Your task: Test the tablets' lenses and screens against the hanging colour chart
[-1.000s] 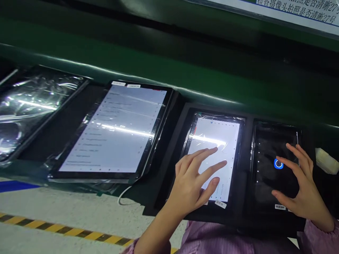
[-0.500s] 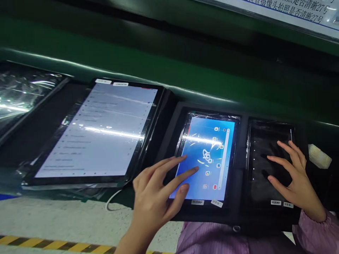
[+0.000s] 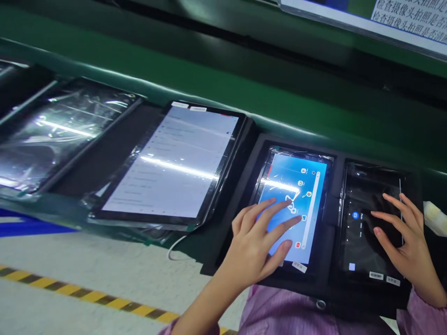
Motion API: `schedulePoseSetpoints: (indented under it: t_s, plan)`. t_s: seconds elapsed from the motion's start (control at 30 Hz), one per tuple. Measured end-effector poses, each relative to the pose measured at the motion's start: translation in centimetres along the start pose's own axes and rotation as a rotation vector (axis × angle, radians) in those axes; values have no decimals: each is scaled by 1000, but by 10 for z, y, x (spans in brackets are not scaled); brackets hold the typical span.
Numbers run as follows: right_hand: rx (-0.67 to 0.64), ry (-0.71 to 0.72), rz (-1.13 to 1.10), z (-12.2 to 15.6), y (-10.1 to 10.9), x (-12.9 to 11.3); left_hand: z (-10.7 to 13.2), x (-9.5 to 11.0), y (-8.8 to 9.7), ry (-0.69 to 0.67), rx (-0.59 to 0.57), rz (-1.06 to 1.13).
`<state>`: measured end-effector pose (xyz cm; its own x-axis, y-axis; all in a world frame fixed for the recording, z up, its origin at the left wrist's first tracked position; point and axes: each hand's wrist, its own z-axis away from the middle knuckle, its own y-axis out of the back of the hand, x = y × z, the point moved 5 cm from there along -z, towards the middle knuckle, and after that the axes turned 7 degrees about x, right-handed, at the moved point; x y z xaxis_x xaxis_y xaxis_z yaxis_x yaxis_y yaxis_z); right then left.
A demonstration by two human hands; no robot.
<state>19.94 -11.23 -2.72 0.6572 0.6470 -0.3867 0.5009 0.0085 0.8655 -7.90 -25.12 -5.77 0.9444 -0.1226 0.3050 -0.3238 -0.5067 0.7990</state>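
My left hand (image 3: 258, 242) rests with spread fingers on a tablet (image 3: 310, 195) showing a blue home screen with a column of app icons. Clear film covers that screen, and my fingertips touch it. My right hand (image 3: 398, 237) lies spread on a second tablet (image 3: 363, 204), which has a dark screen with small icons and text. Both tablets sit side by side in a black holder (image 3: 335, 232). Neither hand grips anything.
To the left lie a tablet (image 3: 171, 163) showing a pale list and a film-wrapped tablet (image 3: 70, 125). A green rail (image 3: 209, 79) runs behind them, below a printed sign (image 3: 408, 18). A white cable (image 3: 176, 246) hangs toward the striped floor (image 3: 91, 298).
The right tablet's blue loading ring has given way to small icons and text, while the middle tablet now shows its blue home screen. My left hand has shifted right across it, and the view has shifted too.
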Motion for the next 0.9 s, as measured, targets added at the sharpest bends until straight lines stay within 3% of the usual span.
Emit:
schedulePoseSetpoints:
  t_s: [0.1, 0.23, 0.37, 0.47, 0.63, 0.9]
  plan:
    - [-2, 8, -11, 0, -1, 0, -24, -3, -8, 56, -40, -71]
    - [15, 6, -19, 0, -1, 1, -59, -8, -20, 12, -58, -105]
    - [56, -6, -37, -1, 0, 1, -72, -13, -34, -15, -104, -97]
    - [67, -16, -48, -2, 1, 1, -70, -17, -33, 1, -93, -105]
    - [69, -12, -59, -3, 0, 1, -56, -25, -9, 61, -5, -85]
    - [91, -28, -81, -5, 2, 1, -1, -38, 8, 158, 116, 17]
